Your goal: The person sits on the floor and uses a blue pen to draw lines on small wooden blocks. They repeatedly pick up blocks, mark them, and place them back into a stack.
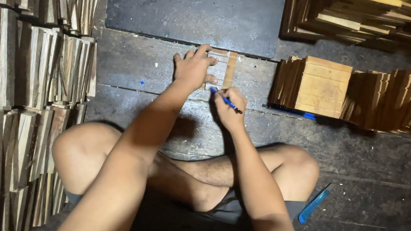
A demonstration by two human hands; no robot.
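I sit cross-legged on a dark floor. My left hand (194, 67) lies flat, fingers spread, pressing down on a small wooden piece (225, 68) on the floor in front of me. Next to it, my right hand (229, 107) grips a blue pen (226, 101), its tip touching the lower edge of that wooden piece. Beside the piece stands a thin wooden strip (230, 70), partly hidden by my fingers.
Rows of wooden slats (11, 70) stand on edge along the left. Stacks of cut wooden blocks (326, 87) fill the right and upper right. A blue tool (313, 205) lies by my right knee. A dark sheet (194, 1) lies ahead.
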